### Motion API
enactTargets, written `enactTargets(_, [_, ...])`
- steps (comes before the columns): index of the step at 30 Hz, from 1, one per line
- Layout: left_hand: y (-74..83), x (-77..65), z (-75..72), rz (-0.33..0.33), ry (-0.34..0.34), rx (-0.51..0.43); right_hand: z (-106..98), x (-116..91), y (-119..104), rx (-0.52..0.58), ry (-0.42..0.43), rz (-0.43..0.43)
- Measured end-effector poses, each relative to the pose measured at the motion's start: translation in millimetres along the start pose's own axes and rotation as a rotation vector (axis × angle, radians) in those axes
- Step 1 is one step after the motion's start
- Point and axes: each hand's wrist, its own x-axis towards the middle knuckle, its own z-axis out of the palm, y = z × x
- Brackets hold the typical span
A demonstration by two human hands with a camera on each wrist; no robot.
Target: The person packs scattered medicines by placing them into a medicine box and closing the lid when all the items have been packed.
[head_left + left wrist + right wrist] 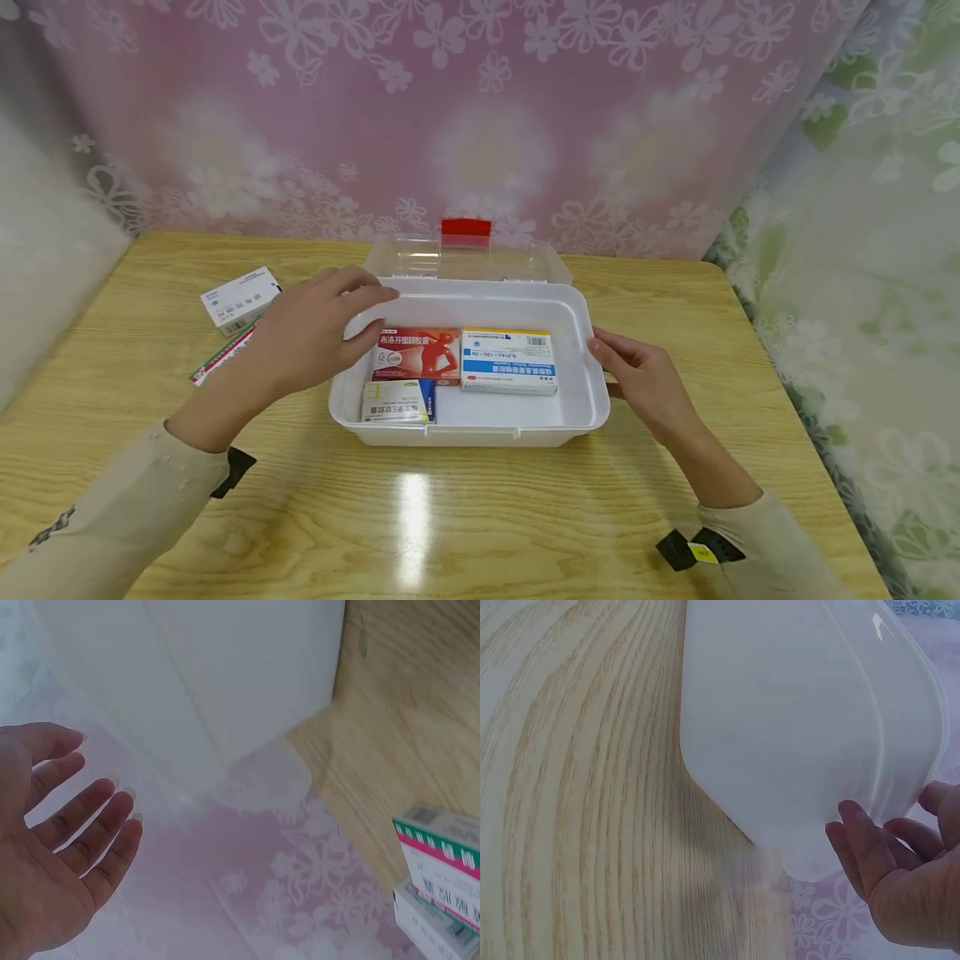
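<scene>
A white plastic storage box stands on the table, its clear lid with a red latch folded back behind it. Inside lie a red medicine box, a white and blue medicine box, and a small white medicine box partly covering a blue one. My right hand pinches the right rim, thumb over the edge and fingers against the outer wall. Over the left rim hovers my left hand, fingers spread and loosely bent, holding nothing; the left wrist view shows it apart from the wall.
To the left of the storage box, a white carton lies beside a green and pink striped carton, which my left forearm partly hides in the head view. The wooden table ends at a pink flowered curtain behind.
</scene>
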Motion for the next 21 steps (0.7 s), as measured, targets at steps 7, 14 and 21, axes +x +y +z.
enactTargets(7, [-27.8, -9.0, -12.5, -0.109, 0.060, 0.042, -1.0, -0.2, -1.7, -0.010, 0.004, -0.005])
enactTargets(14, [-63.3, -30.2, -3.9, -0.269, -0.060, 0.065, -3.9, 0.3, -5.4, -0.050, -0.007, 0.000])
enactTargets(21, [-94.6, -53.9, 7.7, -0.391, -0.250, 0.086, -5.2, 1.3, -9.8, -0.068, -0.030, 0.003])
